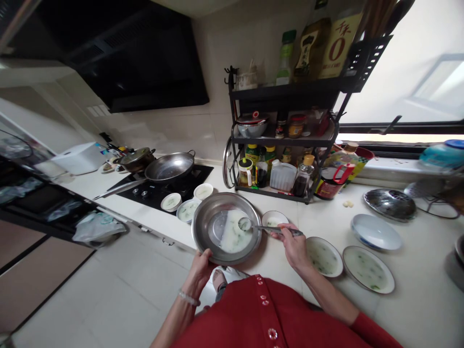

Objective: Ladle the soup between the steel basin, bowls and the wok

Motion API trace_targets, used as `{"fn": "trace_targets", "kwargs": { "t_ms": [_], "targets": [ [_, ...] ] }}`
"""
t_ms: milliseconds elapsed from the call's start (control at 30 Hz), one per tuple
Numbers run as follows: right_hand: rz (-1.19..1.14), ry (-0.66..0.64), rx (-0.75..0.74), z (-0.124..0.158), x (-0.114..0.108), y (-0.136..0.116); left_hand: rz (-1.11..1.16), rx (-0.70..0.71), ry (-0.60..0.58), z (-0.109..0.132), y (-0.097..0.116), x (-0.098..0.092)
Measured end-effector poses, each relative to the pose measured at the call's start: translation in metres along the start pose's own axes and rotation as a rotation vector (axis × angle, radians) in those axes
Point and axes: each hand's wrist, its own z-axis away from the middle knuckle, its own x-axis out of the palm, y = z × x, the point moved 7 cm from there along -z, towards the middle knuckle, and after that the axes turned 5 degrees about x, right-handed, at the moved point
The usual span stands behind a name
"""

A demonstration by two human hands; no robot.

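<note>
A large steel basin [203, 241] sits tilted at the counter's front edge, with pale soup and green bits pooled in it. My left hand [200, 268] grips its near rim. My right hand [293, 244] is closed on the handle of a metal ladle [245, 224], whose bowl sits in the soup. A small white bowl [274, 218] stands just behind the ladle handle. To the right of my right hand are two shallow bowls of soup [324, 256] [368, 268].
Three small bowls [187, 211] stand by the black hob, where a wok [169, 167] rests. A black rack of bottles and jars [286, 140] stands behind the basin. An empty white bowl [376, 232] and a steel lid [390, 204] lie at right.
</note>
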Motion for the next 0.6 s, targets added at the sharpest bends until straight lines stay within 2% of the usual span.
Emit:
{"fn": "trace_targets", "kwargs": {
  "t_ms": [367,600],
  "targets": [
    [-0.002,0.043,-0.001,0.003,-0.008,-0.015,0.003,-0.003,0.001,-0.004,-0.002,-0.002],
    [-0.051,0.092,-0.077,0.002,-0.032,-0.05,0.018,0.001,-0.004,-0.007,-0.004,-0.004]
  ]
}}
